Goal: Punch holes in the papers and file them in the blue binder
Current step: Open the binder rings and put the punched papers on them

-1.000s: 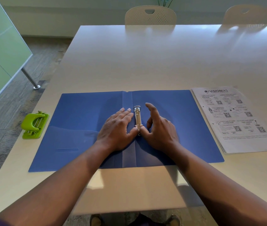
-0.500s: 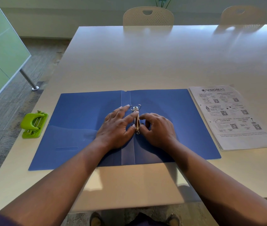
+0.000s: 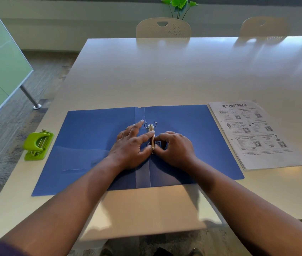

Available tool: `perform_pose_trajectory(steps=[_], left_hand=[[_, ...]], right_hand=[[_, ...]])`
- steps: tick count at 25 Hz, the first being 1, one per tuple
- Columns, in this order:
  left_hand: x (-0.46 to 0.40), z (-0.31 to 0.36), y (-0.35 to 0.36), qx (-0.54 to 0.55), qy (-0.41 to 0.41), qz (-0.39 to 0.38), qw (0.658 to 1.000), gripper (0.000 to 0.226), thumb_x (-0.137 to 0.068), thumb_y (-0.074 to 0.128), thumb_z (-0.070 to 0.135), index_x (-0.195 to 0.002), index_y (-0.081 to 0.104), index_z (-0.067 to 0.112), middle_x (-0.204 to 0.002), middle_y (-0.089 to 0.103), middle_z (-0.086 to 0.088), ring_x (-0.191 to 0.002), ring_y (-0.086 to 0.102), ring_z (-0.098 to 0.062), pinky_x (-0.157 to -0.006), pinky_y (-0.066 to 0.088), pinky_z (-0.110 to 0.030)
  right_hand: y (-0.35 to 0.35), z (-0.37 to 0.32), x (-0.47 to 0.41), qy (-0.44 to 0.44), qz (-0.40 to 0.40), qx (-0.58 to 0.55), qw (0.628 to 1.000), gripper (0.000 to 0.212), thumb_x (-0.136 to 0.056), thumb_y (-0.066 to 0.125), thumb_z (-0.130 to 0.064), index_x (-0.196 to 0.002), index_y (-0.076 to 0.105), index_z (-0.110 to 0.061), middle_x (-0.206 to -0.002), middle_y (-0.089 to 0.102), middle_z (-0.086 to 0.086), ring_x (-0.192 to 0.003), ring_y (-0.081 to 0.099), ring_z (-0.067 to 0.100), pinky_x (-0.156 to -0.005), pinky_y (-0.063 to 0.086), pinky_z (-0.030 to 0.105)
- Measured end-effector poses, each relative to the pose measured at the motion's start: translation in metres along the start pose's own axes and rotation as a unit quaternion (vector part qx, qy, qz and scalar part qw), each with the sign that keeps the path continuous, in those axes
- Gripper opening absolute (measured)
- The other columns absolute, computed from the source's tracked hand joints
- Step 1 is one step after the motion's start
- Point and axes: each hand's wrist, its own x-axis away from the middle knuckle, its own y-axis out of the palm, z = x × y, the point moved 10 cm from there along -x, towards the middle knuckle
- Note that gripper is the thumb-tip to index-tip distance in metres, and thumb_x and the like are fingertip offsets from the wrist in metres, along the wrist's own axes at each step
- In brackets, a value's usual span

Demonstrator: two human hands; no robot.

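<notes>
1. Here, a blue binder (image 3: 183,126) lies open and flat on a pale table (image 3: 165,71), filling the lower centre of the frame.
2. Its metal ring clasp (image 3: 151,133) runs along the spine at the frame's centre; the far ring stands parted, two curved prongs with a gap between them.
3. The left hand (image 3: 129,145) rests on the left cover beside the spine, fingers mostly straight and fanned, its forefinger and thumb touching the clasp.
4. The right hand (image 3: 176,146) sits just right of the spine, fingers curled in against the clasp and seemingly pinching it; the near ring is hidden beneath both hands.
5. The papers (image 3: 257,133), a thin printed stack, lie at centre right, their left edge just beside the binder's right cover.
6. A green punch (image 3: 38,145) sits at centre left, near the binder's left cover and close to the table edge.
7. The binder looks thin and flexible, likely to sag if lifted by one corner; the clasp is the stiff part and probably springy, so fingers should pull the prongs sideways, clear of where they snap together.
8. The papers appear light and floppy, liable to slide apart; gripping the whole stack by one long edge and squaring it before punching seems wisest.
</notes>
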Motion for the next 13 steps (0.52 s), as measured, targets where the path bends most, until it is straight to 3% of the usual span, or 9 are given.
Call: perform_pose_trajectory(steps=[3, 6, 9, 11, 13], left_hand=[[-0.004, 0.005, -0.005, -0.014, 0.008, -0.025, 1.000, 0.063, -0.095, 0.044, 0.064, -0.155, 0.034, 0.045, -0.170, -0.003, 0.005, -0.156, 0.004, -0.025, -0.123, 0.012, -0.050], [-0.010, 0.018, -0.019, -0.048, 0.016, -0.020, 0.999, 0.071, -0.091, 0.031, 0.078, -0.146, 0.050, 0.038, -0.166, 0.004, 0.003, -0.152, 0.015, -0.027, -0.118, 0.023, -0.053], [-0.016, 0.037, -0.032, -0.113, 0.020, 0.019, 0.993, 0.090, -0.082, 0.015, 0.089, -0.122, 0.068, 0.029, -0.157, 0.017, -0.002, -0.145, 0.023, -0.027, -0.109, 0.028, -0.052], [-0.021, 0.057, -0.040, -0.135, 0.038, 0.074, 0.987, 0.086, -0.081, 0.020, 0.090, -0.107, 0.071, 0.026, -0.150, 0.026, -0.003, -0.138, 0.027, -0.027, -0.103, 0.028, -0.048], [-0.024, 0.087, -0.039, -0.119, 0.087, 0.115, 0.982, 0.076, -0.083, 0.033, 0.086, -0.106, 0.072, 0.024, -0.145, 0.034, -0.004, -0.133, 0.032, -0.028, -0.101, 0.030, -0.046]], right_hand=[[0.000, -0.003, 0.001, -0.015, -0.052, -0.024, 0.998, 0.033, -0.090, 0.065, -0.044, -0.121, 0.068, -0.035, -0.094, 0.066, -0.009, -0.083, 0.060, 0.011, -0.073, 0.053, 0.032], [-0.012, 0.004, 0.005, -0.026, -0.057, -0.083, 0.995, 0.047, -0.089, 0.069, -0.027, -0.135, 0.060, -0.029, -0.094, 0.063, -0.013, -0.076, 0.053, -0.002, -0.078, 0.050, 0.026], [-0.039, 0.032, 0.010, 0.001, 0.013, -0.108, 0.994, 0.050, -0.087, 0.065, -0.019, -0.137, 0.060, -0.025, -0.090, 0.064, -0.015, -0.067, 0.055, -0.002, -0.076, 0.054, 0.030], [-0.061, 0.061, 0.015, 0.049, 0.063, -0.112, 0.990, 0.047, -0.086, 0.063, -0.018, -0.132, 0.063, -0.026, -0.089, 0.065, -0.014, -0.064, 0.056, 0.002, -0.075, 0.054, 0.031], [-0.088, 0.093, 0.025, 0.105, 0.120, -0.098, 0.982, 0.041, -0.085, 0.063, -0.017, -0.125, 0.068, -0.024, -0.093, 0.065, -0.012, -0.068, 0.057, 0.005, -0.076, 0.051, 0.029]])
